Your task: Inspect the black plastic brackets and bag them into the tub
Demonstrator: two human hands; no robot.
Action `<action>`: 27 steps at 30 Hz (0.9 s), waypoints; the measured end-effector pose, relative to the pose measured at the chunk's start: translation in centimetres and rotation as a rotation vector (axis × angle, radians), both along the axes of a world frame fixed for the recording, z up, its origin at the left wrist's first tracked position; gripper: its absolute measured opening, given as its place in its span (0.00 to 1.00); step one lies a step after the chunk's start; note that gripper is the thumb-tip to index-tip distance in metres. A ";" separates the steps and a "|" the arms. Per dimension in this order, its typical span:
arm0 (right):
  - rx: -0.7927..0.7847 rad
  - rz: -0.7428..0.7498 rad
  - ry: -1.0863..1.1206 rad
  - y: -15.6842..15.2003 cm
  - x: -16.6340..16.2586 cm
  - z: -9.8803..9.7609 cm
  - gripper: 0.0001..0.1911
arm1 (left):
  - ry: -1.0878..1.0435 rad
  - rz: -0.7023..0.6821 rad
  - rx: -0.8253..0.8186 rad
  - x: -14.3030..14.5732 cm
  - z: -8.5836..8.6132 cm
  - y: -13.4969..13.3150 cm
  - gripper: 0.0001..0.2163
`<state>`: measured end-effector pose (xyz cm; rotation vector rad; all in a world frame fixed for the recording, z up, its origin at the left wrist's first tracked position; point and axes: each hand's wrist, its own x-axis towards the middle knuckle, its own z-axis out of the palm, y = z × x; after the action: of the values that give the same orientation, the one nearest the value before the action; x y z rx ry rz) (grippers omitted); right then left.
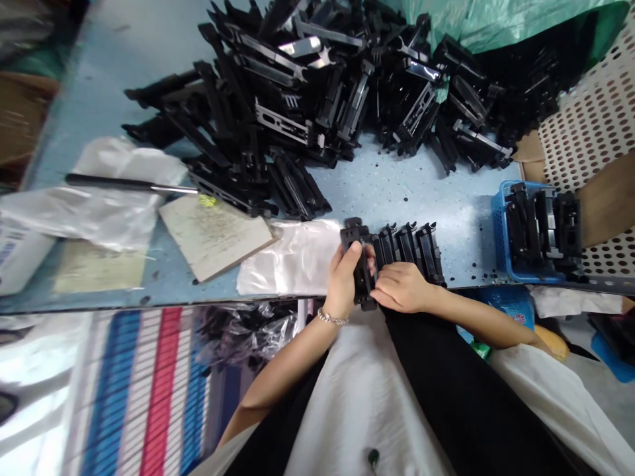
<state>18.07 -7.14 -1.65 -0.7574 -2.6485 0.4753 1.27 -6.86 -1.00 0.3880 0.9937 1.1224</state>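
Note:
My left hand (pixel 344 277) is closed around a long black plastic part (pixel 360 264) at the near edge of the blue table (pixel 397 192). My right hand (pixel 403 287) rests against the same part from the right, fingers touching its lower end. Just beyond my right hand, a row of several matching black parts (pixel 409 246) lies side by side on the table. A large heap of the same black parts (pixel 317 92) covers the far half of the table.
A blue basket (pixel 500 231) with black parts stands at the right, beside a perforated white crate (pixel 590 132). A clear plastic bag (pixel 288 264) lies left of my hands, then a cardboard sheet (pixel 213 235), crumpled plastic (pixel 99 205) and a dark rod (pixel 129 184). Green plastic sheeting (pixel 496 23) lies at the back.

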 end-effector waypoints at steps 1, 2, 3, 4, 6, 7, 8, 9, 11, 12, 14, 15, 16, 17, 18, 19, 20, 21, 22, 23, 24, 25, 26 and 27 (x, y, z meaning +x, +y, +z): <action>-0.022 -0.063 -0.030 -0.3 0.4 -0.2 0.23 | 0.051 0.048 0.048 -0.3 -0.1 -0.3 0.21; -0.029 -0.149 -0.064 -0.5 1.0 -0.4 0.21 | 0.089 0.055 0.060 -0.7 -0.4 -0.6 0.20; -0.022 -0.252 -0.100 -0.8 1.6 -0.6 0.19 | 0.109 0.023 0.041 -1.1 -0.8 -0.9 0.19; -0.006 -0.364 -0.137 -0.9 2.4 -0.9 0.17 | 0.114 -0.041 0.003 -1.4 -1.5 -1.0 0.18; 0.017 -0.554 -0.189 -0.7 4.1 -1.9 0.18 | 0.104 -0.160 -0.072 -1.5 -3.1 -1.0 0.18; 0.009 -0.605 -0.202 -0.3 5.0 -2.4 0.20 | 0.095 -0.186 -0.092 -1.3 -3.9 -0.8 0.18; -0.008 -0.629 -0.205 0.3 5.9 -3.0 0.22 | 0.080 -0.188 -0.102 -0.8 -4.7 -0.3 0.19; -0.026 -0.636 -0.197 1.0 6.8 -3.4 0.22 | 0.061 -0.174 -0.106 -0.2 -5.3 0.5 0.19; -0.053 -0.644 -0.183 2.7 8.2 -3.8 0.22 | 0.019 -0.135 -0.103 0.9 -6.0 2.3 0.20; -0.056 -0.653 -0.182 3.5 8.7 -3.6 0.22 | -0.002 -0.127 -0.100 1.3 -6.0 3.2 0.20; -0.053 -0.644 -0.179 4.5 9.0 -2.5 0.22 | -0.043 -0.168 -0.085 1.3 -5.6 4.6 0.19; -0.050 -0.610 -0.168 4.7 8.7 -1.7 0.22 | -0.067 -0.241 -0.086 1.1 -5.2 4.9 0.19; -0.048 -0.549 -0.145 4.6 8.3 -0.8 0.23 | -0.094 -0.359 -0.099 0.6 -4.8 4.8 0.20; -0.055 -0.458 -0.112 4.2 7.6 0.1 0.23 | -0.120 -0.515 -0.126 0.1 -4.4 4.4 0.22; -0.074 -0.349 -0.073 3.6 6.9 0.8 0.22 | -0.146 -0.687 -0.163 -0.5 -3.9 3.7 0.24; -0.105 -0.238 -0.032 3.0 6.1 1.4 0.21 | -0.171 -0.845 -0.203 -1.1 -3.4 2.9 0.26; -0.144 -0.141 0.004 2.3 5.4 1.7 0.20 | -0.193 -0.970 -0.238 -1.7 -3.0 2.0 0.28; -0.187 -0.071 0.032 1.8 4.9 1.9 0.18 | -0.207 -1.050 -0.255 -2.3 -2.6 1.1 0.29; -0.229 -0.039 0.052 1.4 4.6 1.9 0.16 | -0.202 -1.074 -0.249 -2.9 -2.3 0.4 0.30; -0.269 -0.042 0.066 1.1 4.4 1.7 0.15 | -0.158 -1.030 -0.214 -3.5 -2.1 -0.2 0.30; -0.310 -0.076 0.078 1.0 4.3 1.5 0.15 | -0.057 -0.922 -0.150 -4.3 -2.0 -0.7 0.29; -0.359 -0.129 0.096 1.1 4.2 1.1 0.16 | 0.111 -0.754 -0.062 -5.0 -2.2 -1.0 0.27; -0.423 -0.196 0.136 1.2 4.1 0.8 0.17 | 0.338 -0.545 0.036 -5.7 -2.5 -1.2 0.24; -0.510 -0.266 0.202 1.4 3.8 0.4 0.20 | 0.593 -0.330 0.130 -6.5 -3.1 -1.2 0.20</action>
<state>21.89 -5.72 -1.26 -1.1208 -2.2108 1.1061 -5.20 -8.09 -4.07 0.9923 1.3131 0.7819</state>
